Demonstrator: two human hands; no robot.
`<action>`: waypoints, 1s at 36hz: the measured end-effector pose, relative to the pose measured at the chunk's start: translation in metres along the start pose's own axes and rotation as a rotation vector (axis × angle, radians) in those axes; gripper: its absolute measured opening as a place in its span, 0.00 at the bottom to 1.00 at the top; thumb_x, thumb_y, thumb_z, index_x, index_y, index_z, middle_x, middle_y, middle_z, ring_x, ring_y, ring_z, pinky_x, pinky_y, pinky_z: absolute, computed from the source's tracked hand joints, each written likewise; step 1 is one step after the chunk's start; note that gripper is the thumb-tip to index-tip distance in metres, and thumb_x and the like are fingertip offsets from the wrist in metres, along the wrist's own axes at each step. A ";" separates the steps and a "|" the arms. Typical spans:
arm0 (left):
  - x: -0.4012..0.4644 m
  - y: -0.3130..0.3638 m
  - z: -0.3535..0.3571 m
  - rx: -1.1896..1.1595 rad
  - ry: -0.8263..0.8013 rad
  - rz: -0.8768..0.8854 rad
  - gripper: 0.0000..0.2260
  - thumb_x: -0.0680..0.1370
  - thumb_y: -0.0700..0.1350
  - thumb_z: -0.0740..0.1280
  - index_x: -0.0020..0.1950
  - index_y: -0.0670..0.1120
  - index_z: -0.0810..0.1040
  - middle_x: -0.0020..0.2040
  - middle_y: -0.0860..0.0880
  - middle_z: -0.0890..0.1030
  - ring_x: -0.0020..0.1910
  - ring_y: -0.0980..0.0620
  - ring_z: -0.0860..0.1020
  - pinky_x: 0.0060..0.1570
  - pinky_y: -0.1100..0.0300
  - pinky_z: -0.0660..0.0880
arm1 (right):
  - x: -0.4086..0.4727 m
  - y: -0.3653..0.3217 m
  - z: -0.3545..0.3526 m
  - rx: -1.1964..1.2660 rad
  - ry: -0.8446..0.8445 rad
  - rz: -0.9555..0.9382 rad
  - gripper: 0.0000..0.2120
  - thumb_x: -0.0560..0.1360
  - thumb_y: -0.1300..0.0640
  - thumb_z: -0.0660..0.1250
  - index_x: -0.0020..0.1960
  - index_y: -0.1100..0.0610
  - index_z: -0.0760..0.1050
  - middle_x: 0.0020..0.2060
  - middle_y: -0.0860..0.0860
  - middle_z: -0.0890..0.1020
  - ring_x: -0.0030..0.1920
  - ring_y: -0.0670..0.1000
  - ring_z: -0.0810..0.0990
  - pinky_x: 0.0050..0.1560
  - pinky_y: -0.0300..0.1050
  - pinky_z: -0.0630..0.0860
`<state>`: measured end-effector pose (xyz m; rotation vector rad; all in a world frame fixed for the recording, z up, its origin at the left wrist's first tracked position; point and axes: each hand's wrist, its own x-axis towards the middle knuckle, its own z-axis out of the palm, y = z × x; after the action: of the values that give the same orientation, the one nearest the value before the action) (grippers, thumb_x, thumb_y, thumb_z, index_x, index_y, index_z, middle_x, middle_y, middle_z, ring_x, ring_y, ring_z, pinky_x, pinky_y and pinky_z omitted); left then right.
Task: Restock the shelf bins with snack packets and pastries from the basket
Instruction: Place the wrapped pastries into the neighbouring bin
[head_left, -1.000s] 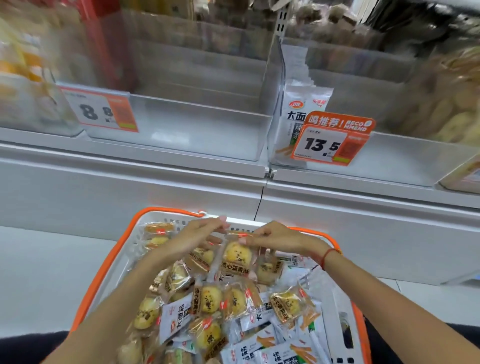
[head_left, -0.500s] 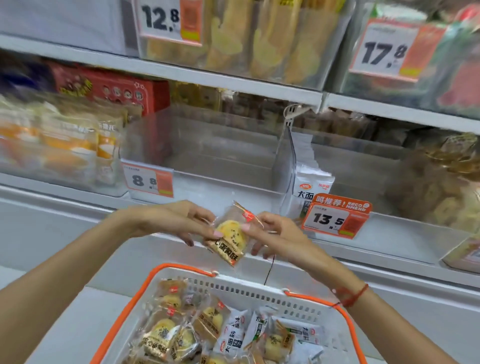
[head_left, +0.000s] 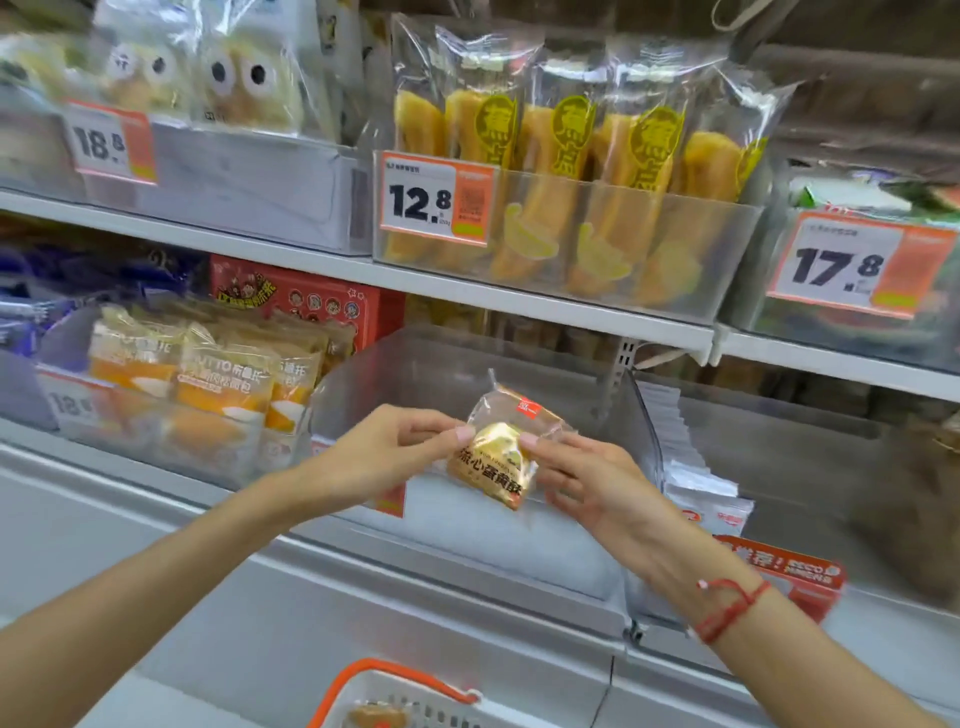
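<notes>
Both hands hold one clear-wrapped yellow pastry packet (head_left: 496, 457) in front of an empty clear shelf bin (head_left: 519, 540). My left hand (head_left: 384, 457) pinches its left edge, and my right hand (head_left: 587, 483) pinches its right edge. The packet is tilted and hangs at the bin's front rim. Only the white basket with an orange rim (head_left: 395, 686) shows at the bottom edge, with one pastry visible inside.
To the right, a clear bin (head_left: 779, 467) holds white snack packets (head_left: 701, 493) behind an orange price tag. Left of the empty bin stand orange-and-white bread packs (head_left: 223, 379). The upper shelf (head_left: 519, 296) carries yellow bread sticks and price tags.
Both hands lifted one pastry packet out of the basket and up to the empty bin's front. The view has tilted upward, so the basket has dropped to the bottom edge.
</notes>
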<state>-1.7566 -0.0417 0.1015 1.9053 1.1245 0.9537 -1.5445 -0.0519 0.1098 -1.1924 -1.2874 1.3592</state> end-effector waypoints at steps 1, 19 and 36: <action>0.004 -0.003 -0.006 0.052 0.095 0.040 0.11 0.79 0.56 0.63 0.56 0.55 0.82 0.50 0.60 0.84 0.48 0.66 0.79 0.50 0.67 0.74 | 0.007 -0.002 0.002 -0.002 0.013 0.004 0.03 0.72 0.56 0.72 0.45 0.55 0.81 0.34 0.47 0.82 0.31 0.42 0.77 0.39 0.36 0.71; 0.047 -0.107 -0.050 0.915 0.571 0.148 0.13 0.80 0.44 0.61 0.61 0.46 0.79 0.64 0.52 0.77 0.62 0.46 0.71 0.51 0.55 0.74 | 0.218 0.023 0.062 -0.532 0.270 -0.025 0.06 0.73 0.56 0.72 0.48 0.57 0.80 0.48 0.55 0.83 0.46 0.53 0.82 0.51 0.47 0.80; 0.046 -0.114 -0.049 0.851 0.593 0.191 0.14 0.77 0.48 0.57 0.51 0.51 0.83 0.56 0.58 0.78 0.60 0.48 0.71 0.42 0.60 0.72 | 0.285 0.073 0.073 -0.726 0.310 -0.028 0.16 0.78 0.49 0.63 0.52 0.61 0.80 0.51 0.59 0.84 0.49 0.59 0.83 0.54 0.52 0.79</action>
<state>-1.8253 0.0514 0.0385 2.4970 1.9490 1.3349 -1.6559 0.2148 0.0180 -1.7744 -1.6050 0.6389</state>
